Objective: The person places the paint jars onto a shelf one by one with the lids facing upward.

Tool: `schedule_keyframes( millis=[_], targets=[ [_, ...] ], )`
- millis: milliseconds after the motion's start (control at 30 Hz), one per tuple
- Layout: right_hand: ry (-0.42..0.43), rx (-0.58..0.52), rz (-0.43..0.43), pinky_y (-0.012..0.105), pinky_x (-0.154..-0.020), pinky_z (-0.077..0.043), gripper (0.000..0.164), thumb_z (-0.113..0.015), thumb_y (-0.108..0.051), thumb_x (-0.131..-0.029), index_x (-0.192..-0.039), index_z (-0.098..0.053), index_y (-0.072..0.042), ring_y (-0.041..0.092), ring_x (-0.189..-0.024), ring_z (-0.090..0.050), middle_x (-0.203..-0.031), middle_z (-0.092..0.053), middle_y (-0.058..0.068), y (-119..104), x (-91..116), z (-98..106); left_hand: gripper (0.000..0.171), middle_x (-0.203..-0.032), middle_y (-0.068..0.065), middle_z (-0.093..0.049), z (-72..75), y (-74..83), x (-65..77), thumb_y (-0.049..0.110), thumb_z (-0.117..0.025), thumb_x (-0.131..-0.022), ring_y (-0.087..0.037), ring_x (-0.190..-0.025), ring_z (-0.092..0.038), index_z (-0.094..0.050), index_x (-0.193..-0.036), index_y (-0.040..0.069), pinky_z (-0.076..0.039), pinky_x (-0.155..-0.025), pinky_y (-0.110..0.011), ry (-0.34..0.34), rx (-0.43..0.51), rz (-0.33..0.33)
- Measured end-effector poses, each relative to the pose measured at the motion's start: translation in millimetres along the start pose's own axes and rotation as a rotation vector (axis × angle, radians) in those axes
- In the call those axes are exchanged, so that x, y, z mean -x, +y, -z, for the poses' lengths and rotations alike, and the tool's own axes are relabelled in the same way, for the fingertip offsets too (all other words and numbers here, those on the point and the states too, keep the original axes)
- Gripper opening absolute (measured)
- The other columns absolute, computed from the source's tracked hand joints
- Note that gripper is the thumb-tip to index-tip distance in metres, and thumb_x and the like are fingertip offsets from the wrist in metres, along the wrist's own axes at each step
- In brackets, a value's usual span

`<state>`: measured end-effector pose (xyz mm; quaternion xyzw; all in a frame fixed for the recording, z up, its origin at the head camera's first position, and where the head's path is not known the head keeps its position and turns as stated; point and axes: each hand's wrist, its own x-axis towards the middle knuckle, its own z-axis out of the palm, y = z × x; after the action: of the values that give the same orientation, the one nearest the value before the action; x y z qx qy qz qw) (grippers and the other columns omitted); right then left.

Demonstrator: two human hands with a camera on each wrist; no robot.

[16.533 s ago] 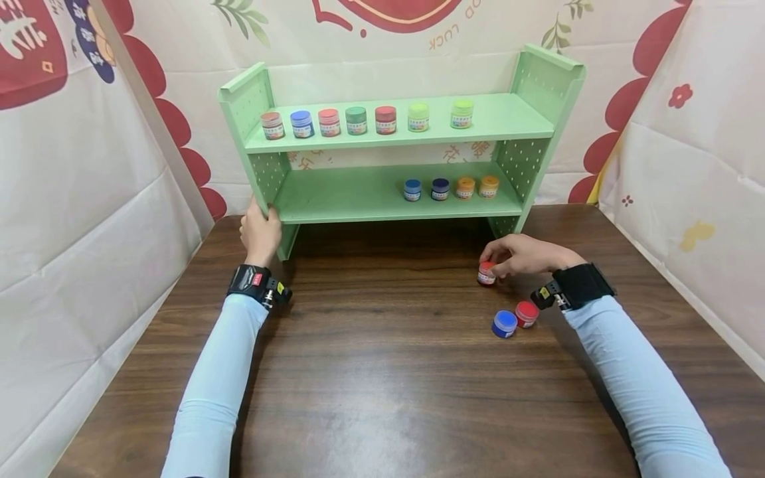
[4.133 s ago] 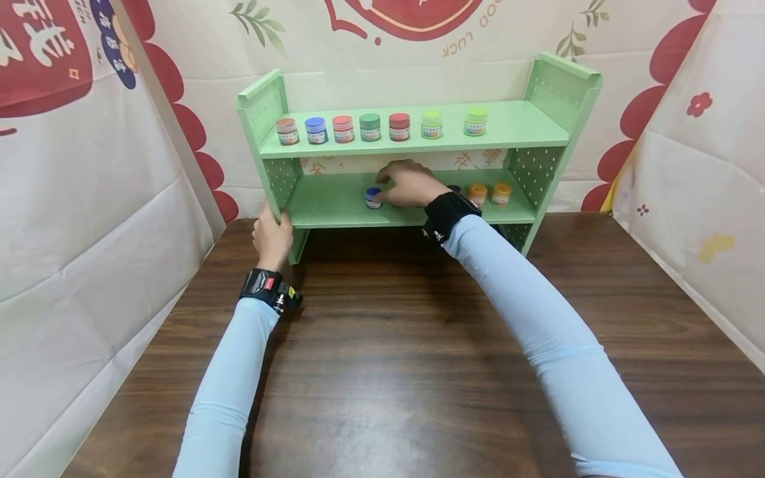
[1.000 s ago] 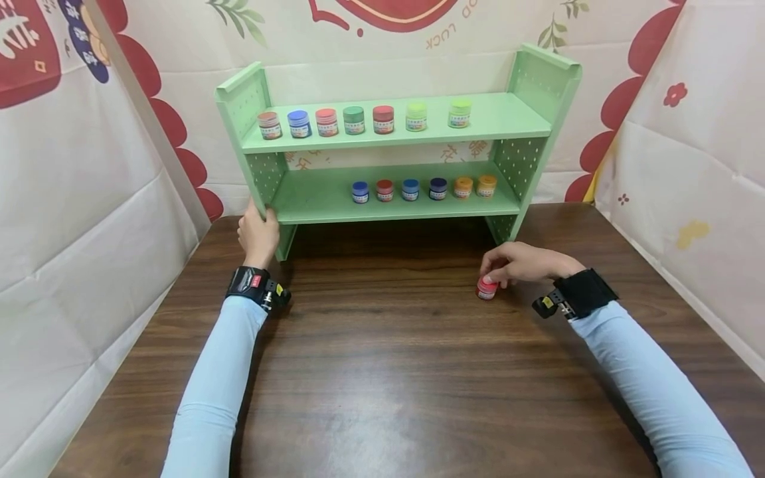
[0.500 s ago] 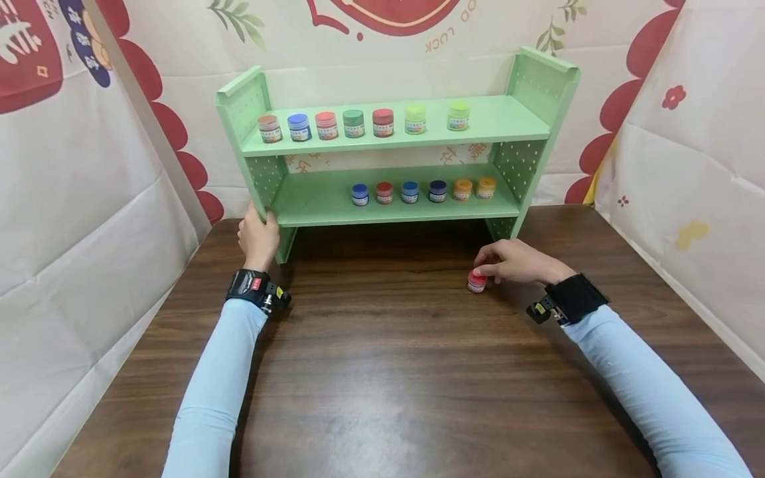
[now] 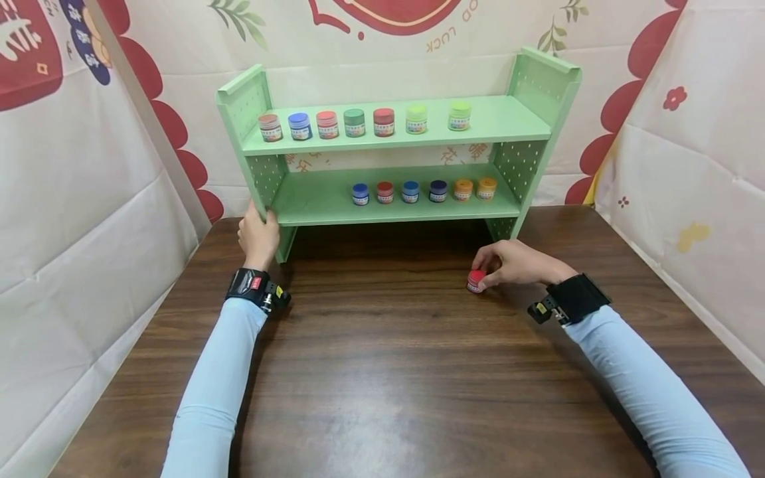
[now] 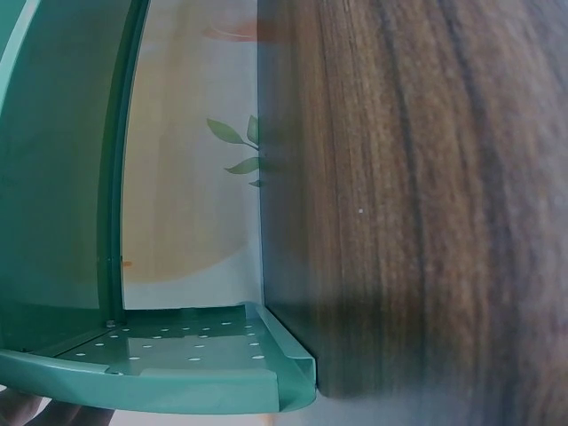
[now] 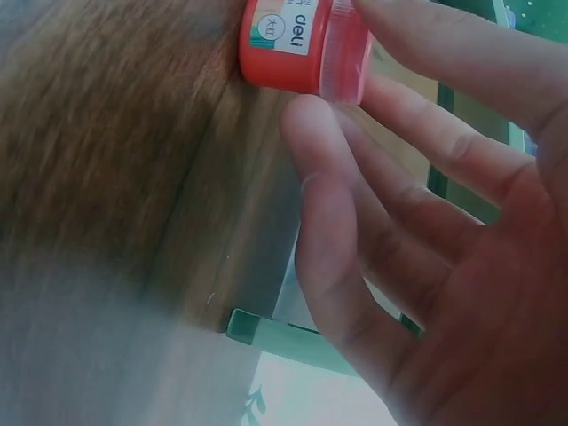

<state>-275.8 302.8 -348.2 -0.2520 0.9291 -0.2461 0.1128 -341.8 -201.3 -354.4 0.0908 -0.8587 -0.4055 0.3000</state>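
My left hand [image 5: 259,237] grips the left side panel of a green two-tier shelf [image 5: 335,216] at its lower front edge; only fingertips [image 6: 67,414] show at the bottom of the left wrist view. On the brown table, in front of the shelf's right end, my right hand [image 5: 514,263] pinches a small red paint jar [image 5: 475,281] between thumb and fingers. In the right wrist view this jar [image 7: 288,40] shows a "deli" label and a translucent lid rim. The jar stands upright and appears to touch the tabletop.
Several paint jars stand in a row on the upper shelf, a light-green jar [image 5: 459,115] at the right end. On the lower shelf, another row runs from a blue jar [image 5: 360,194] to an orange jar [image 5: 487,188]. White printed cloth [image 5: 687,166] encloses the table [image 5: 370,372].
A blue and a red jar, earlier on the table side, now stand on the lower shelf. Within the last second the right hand and its red jar shifted slightly left; the left hand stayed.
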Motion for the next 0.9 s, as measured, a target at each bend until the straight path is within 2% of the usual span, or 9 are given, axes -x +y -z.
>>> schedule_keyframes(
  millis=[600, 900],
  targets=[
    [-0.008, -0.01, 0.012, 0.026, -0.071, -0.052, 0.027, -0.086, -0.021, -0.084, -0.107, -0.073, -0.016, 0.014, -0.082, -0.066, -0.094, -0.075, -0.002, 1.1, -2.4, -3.1, 0.026, -0.113, -0.026, -0.071, 0.9, 0.3, 1.9, 0.027, -0.046, -0.1, -0.052, -0.105, -0.066, -0.057, -0.118, 0.013, -0.046, -0.085, -0.066, 0.015, -0.008, -0.003],
    [-0.02, -0.021, 0.013, 0.025, -0.068, -0.051, 0.024, -0.084, -0.021, -0.086, -0.107, -0.073, -0.015, 0.013, -0.079, -0.065, -0.091, -0.075, -0.001, -1.0, 0.0, -2.5, 0.024, -0.116, -0.026, -0.071, -0.2, 0.8, 1.8, 0.025, -0.047, -0.1, -0.051, -0.107, -0.067, -0.058, -0.118, 0.012, -0.047, -0.086, -0.065, 0.014, -0.007, -0.005]
  ],
)
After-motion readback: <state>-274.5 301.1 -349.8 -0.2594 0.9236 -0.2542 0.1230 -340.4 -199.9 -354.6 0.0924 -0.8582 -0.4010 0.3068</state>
